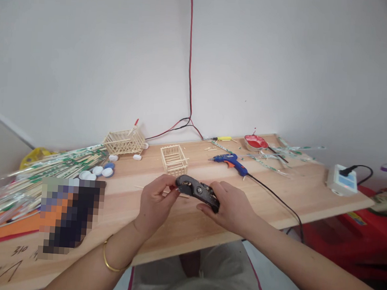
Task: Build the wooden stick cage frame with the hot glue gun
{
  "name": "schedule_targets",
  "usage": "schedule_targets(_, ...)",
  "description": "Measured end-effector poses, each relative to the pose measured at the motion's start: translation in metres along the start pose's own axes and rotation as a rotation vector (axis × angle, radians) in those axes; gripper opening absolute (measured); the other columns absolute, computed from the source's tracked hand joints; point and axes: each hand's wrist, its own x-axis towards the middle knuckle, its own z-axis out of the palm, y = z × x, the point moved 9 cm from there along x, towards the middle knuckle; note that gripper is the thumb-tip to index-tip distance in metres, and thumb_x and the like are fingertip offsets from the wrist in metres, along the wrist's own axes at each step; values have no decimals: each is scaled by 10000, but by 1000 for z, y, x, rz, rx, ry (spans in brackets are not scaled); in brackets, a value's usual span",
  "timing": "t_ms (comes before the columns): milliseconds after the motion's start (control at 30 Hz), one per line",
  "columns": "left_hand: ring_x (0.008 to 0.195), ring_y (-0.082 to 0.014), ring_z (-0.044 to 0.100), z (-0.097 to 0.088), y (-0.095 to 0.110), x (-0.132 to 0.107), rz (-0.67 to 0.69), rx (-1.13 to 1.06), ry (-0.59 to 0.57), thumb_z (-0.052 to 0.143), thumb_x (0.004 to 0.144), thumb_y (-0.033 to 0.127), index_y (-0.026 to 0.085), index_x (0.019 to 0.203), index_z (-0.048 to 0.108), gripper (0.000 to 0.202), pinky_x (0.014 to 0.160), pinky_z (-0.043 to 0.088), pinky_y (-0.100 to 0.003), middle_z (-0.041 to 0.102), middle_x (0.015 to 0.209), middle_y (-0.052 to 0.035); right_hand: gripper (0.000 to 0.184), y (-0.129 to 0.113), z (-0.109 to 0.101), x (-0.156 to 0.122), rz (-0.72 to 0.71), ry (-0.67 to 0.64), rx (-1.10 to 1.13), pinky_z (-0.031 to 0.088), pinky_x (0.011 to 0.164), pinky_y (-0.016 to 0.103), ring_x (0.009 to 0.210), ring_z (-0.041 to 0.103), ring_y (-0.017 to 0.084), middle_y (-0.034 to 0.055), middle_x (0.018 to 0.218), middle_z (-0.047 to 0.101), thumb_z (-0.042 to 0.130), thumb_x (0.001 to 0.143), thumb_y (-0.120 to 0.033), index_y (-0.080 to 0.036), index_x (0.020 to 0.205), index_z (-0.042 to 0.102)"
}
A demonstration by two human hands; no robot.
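One pale wooden table (119,201) against a white wall; positions taken from the blue glue gun (230,160) lying on it. Far left of the glue gun: a broad heap of plastic-wrapped sticks (62,167), with a pixelated patch in front hiding whatever lies there. Nearer the wearer than the glue gun: right hand (231,205), fingers curled round the lower end of a dark hand tool (198,189), thumb along its underside. Left hand (156,200), nearer and to the left of the glue gun, thumb and fingers bent together at the tool's other end; whether they grip the tool or a small piece beside it, cannot tell. The tool is raised over the table, nearer than the glue gun and a little left. Well left of the glue gun: a stick-built cart (123,146) with white discs at its base. Between cart and glue gun: a smaller open stick frame (175,159). Well right: a white socket box (334,184) with a black plug. Behind, to the right: a bowl (256,142), red inside. Well left, in front of the cart: white and blue caps (97,170).
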Motion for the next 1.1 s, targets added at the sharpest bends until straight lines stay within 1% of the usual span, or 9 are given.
schedule_targets(100, 702, -118, 551, -1, 0, -1, 2, 26, 10, 577, 800, 173, 178, 848, 653, 90, 665, 421, -221, 615, 739, -1, 453, -1, 2, 1, -3, 3, 2, 406, 680, 301, 864, 606, 247, 86, 905, 654, 532, 804, -527, -201, 1118, 544)
schedule_targets(267, 715, -124, 551, -2, -1, 0, 7, 19, 12, 567, 821, 206, 174, 847, 640, 84, 672, 426, -231, 610, 753, -15, 416, -2, 4, 1, -12, 4, 4, 382, 643, 288, 823, 619, 243, 68, 838, 659, 515, 819, -529, -204, 1077, 544)
schedule_targets(367, 737, -132, 561, -4, 1, 2, 35, -24, 37, 595, 806, 211, 171, 787, 609, 46, 688, 434, -241, 616, 769, -25, 356, 6, 5, 2, 48, -23, 83, 355, 585, 262, 737, 608, 211, 40, 783, 648, 500, 821, -538, -210, 957, 537)
schedule_targets(467, 738, -136, 557, -5, 3, 2, 50, -60, 50, 615, 788, 197, 173, 740, 582, 63, 700, 433, -251, 610, 757, -26, 352, 16, 1, 2, 127, -15, 128, 341, 553, 257, 659, 571, 192, 23, 716, 614, 494, 810, -557, -207, 851, 503)
schedule_targets(533, 742, -139, 553, -5, 1, 2, 41, -89, 52, 611, 790, 194, 174, 740, 579, 62, 701, 433, -257, 605, 757, -29, 355, 17, -5, 1, 112, 4, 116, 361, 589, 272, 701, 569, 202, 38, 758, 615, 530, 785, -547, -202, 868, 516)
schedule_targets(633, 745, -141, 549, -4, 0, 2, 32, -125, 35, 604, 793, 197, 175, 741, 577, 63, 701, 434, -260, 600, 763, -32, 392, 11, -9, -1, 53, 3, 111, 390, 663, 299, 813, 576, 233, 72, 869, 628, 579, 754, -524, -191, 959, 553)
schedule_targets(733, 740, -139, 548, -2, -1, 2, 32, -147, 13, 603, 791, 193, 176, 759, 590, 39, 699, 432, -258, 600, 770, -28, 431, 5, -8, -1, 27, -5, 120, 405, 693, 313, 863, 577, 250, 83, 911, 631, 591, 748, -522, -191, 1022, 562)
schedule_targets(900, 732, -143, 547, -3, -3, 2, 16, -154, 13, 606, 784, 195, 178, 779, 605, 18, 693, 432, -259, 604, 774, -28, 439, 2, -2, -1, 22, -7, 149, 419, 743, 324, 902, 581, 254, 88, 950, 638, 605, 750, -495, -199, 1071, 561)
schedule_targets(1100, 750, -143, 546, -3, -3, 2, 33, -139, 5, 590, 783, 152, 178, 776, 594, 27, 703, 428, -260, 600, 782, -27, 411, 2, -1, 0, 5, -22, 142, 412, 697, 301, 868, 596, 242, 76, 920, 650, 593, 766, -495, -208, 1058, 560)
